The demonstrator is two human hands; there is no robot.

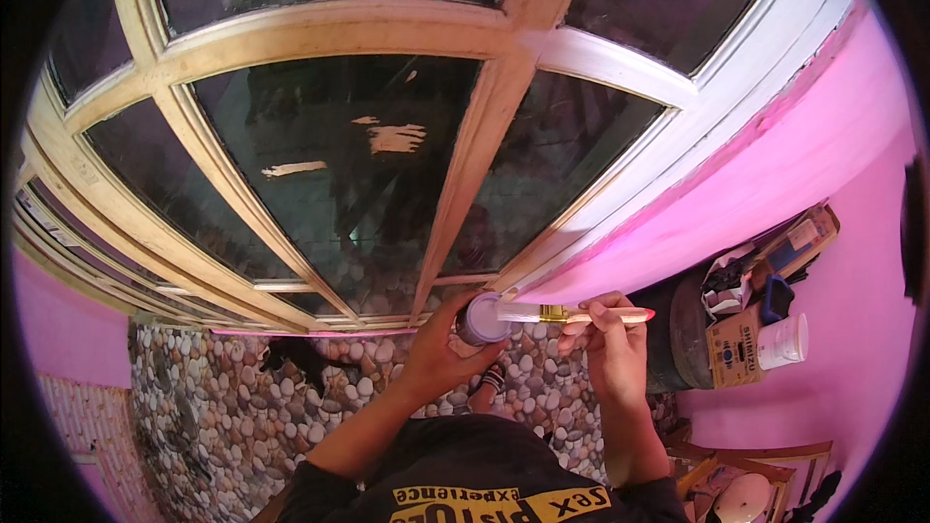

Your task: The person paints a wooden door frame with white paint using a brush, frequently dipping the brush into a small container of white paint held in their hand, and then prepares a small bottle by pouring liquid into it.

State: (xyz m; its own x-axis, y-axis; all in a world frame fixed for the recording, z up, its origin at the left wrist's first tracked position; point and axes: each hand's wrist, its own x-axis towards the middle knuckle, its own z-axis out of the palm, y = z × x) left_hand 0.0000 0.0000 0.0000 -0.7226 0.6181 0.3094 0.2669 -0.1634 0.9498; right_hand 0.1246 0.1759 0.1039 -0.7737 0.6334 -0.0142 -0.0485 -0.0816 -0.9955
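Gripping a round paint cup (481, 318), left hand (441, 353); right hand (612, 337) pinching wooden-handled brush (572, 313)

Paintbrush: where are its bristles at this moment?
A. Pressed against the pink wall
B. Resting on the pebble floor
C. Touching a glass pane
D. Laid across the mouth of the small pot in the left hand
D: the right hand holds the paintbrush by its wooden handle, and its white-loaded bristles lie over the open top of the small pot gripped by the left hand, below the window frame.
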